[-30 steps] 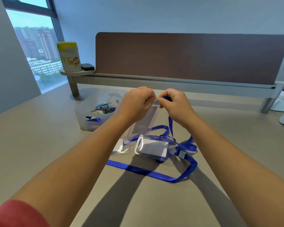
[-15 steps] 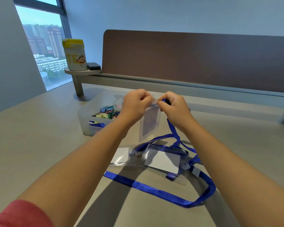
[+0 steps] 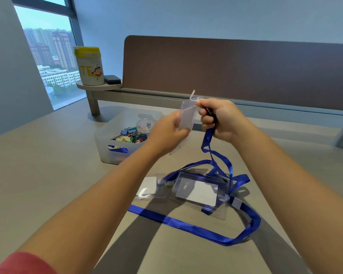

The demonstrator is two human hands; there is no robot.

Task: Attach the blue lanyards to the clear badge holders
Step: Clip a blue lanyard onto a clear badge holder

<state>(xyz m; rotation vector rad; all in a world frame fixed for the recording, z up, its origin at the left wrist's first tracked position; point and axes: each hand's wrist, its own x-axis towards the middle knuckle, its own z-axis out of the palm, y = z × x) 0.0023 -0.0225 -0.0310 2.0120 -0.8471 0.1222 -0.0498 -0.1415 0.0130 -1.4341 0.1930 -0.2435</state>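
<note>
A clear badge holder (image 3: pixel 187 115) hangs in the air above the table. My right hand (image 3: pixel 220 119) pinches its top strap and grips the clip end of a blue lanyard (image 3: pixel 207 138), whose ribbon drops to the table. My left hand (image 3: pixel 167 132) holds the holder's lower part from the left; it is blurred. Two more clear badge holders lie on the table: a large one (image 3: pixel 198 191) with a white card, and a smaller one (image 3: pixel 148 187) left of it. A second blue lanyard (image 3: pixel 186 226) loops round them.
A translucent bin (image 3: pixel 109 153) of binder clips and small stationery stands left of my hands. Behind it runs a brown desk divider (image 3: pixel 236 70) with a grey rail. A yellow-lidded canister (image 3: pixel 90 66) and a small black object (image 3: pixel 112 79) sit on a corner shelf.
My left hand has let go of the holder's top and dropped to its lower part. My right hand has lifted the holder and the lanyard end higher.
</note>
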